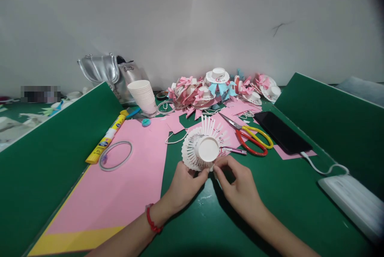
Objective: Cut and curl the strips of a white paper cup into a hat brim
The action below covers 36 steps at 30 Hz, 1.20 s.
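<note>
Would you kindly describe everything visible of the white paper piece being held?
The white paper piece has a round, flat-ended centre like a small upturned cup, ringed by a brim. On the left, the brim's edge is scalloped, with radiating slits inside it; toward the top and right, narrow strips fan outward. The flat end faces the camera. Its near edge sits in the grip of the left hand and right hand; whether it touches the green tabletop is unclear.
</note>
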Available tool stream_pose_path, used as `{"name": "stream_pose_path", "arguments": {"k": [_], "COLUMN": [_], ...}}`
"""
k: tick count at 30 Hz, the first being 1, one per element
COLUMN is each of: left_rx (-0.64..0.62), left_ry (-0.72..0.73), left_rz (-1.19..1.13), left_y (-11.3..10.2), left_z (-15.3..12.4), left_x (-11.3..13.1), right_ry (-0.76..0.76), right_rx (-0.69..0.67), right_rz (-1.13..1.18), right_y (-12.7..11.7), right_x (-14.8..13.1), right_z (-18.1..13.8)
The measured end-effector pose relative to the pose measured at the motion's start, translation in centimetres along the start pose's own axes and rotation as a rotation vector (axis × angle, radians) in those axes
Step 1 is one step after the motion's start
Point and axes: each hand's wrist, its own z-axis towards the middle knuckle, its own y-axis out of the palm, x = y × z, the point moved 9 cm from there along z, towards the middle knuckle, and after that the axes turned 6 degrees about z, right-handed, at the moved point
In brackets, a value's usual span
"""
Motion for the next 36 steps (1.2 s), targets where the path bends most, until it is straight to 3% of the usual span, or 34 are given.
{"name": "stream_pose_path", "arguments": {"k": [13, 36], "left_rx": [0.017, 0.030], "left_ry": [-0.118, -0.111], "left_rz": [-0.055, -0.070], "left_y": [-0.3, -0.4], "left_z": [-0.1, 0.0], "left_x": [-0.6, -0.8], "right_ry": [-0.108, -0.108], "right_rx": [-0.073, -0.098], "right_rz": [-0.069, -0.037], "right_y": [-0.3, -0.3], "right_x": [-1.2, -1.5], "right_z": [0.2, 0.3]}}
